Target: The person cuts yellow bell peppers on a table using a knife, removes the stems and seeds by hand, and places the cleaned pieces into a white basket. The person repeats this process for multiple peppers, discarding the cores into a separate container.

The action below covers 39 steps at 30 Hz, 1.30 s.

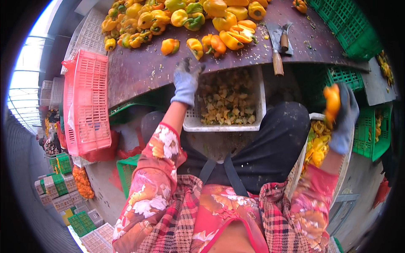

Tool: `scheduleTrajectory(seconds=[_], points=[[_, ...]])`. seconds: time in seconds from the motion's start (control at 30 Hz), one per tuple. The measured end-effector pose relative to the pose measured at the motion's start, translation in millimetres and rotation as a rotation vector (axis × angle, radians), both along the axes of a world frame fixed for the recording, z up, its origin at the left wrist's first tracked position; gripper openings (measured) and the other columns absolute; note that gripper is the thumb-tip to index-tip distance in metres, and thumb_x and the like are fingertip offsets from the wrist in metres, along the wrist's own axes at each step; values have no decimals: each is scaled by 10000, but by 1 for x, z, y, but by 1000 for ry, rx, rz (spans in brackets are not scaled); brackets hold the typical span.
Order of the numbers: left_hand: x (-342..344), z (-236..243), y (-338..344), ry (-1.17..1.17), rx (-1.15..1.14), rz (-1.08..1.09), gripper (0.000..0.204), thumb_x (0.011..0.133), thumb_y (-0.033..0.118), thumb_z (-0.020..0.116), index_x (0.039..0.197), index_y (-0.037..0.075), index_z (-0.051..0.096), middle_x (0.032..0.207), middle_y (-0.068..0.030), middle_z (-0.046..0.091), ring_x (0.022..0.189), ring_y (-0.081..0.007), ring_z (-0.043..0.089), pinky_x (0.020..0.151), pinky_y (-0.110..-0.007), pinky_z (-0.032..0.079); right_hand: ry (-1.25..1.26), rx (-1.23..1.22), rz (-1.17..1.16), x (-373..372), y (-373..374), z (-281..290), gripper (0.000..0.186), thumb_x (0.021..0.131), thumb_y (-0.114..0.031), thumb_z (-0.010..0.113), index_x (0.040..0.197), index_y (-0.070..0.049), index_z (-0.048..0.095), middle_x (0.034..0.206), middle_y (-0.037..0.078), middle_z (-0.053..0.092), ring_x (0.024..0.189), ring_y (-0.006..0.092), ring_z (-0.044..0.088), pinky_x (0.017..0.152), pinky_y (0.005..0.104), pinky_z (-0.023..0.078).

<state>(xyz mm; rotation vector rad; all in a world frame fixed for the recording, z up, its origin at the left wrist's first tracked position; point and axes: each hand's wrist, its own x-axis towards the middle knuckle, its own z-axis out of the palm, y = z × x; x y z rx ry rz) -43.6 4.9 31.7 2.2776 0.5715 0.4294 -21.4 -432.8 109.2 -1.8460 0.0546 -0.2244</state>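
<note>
My left hand (185,82), in a blue glove with dark fingers, reaches over the near edge of the table (139,78). Its fingers are apart and hold nothing. Just beyond the fingertips lie a cut yellow pepper (195,47) and an orange-yellow pepper (170,46). On the right, my gloved right hand (346,120) grips an orange-yellow bell pepper (332,102), somewhat blurred. That hand is over a pale crate (344,168) of yellow peppers (317,147) beside my right leg. A wood-handled knife (276,52) and a smaller hooked blade (284,40) rest on the table.
A heap of yellow and green peppers (147,21) covers the table's far left. Below the edge, between my knees, a white crate (223,127) holds pepper cores and scraps. Pink crates (86,105) stand left; green crates (350,27) stand right.
</note>
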Motion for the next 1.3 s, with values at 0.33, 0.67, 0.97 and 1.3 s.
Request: scheduleTrajectory(seconds=[0.33,0.67,0.97,1.3], points=[[59,-21,33,-147,-727,-94,339,710,-63,684,1027,-18,569,908,-93,653,761,-163,627,666,-276,520,101,-481,68,-35,-18,-11,299,889,-189,592,1131,-14,615,1070,102,636,914,194,603,820,285,467],[-63,83,-62,-102,-935,-375,381,766,-19,666,1135,-17,571,1009,-71,646,909,-142,619,818,-265,502,373,821,650,4,264,-4,305,874,-236,588,1058,7,599,933,83,621,859,146,603,740,251,507],[-70,74,-90,-93,-1051,-413,300,762,-32,670,1051,4,593,978,-41,640,847,-117,616,774,-247,505,163,705,684,-8,250,-55,201,874,-140,531,1013,-14,604,968,69,624,858,137,597,776,257,495],[-64,47,-75,-149,-569,-328,238,824,-52,575,1052,17,594,907,-50,637,766,-100,618,657,-241,514,-19,407,689,-12,248,-60,119,857,-125,549,923,-55,619,852,62,615,755,149,601,692,268,508]])
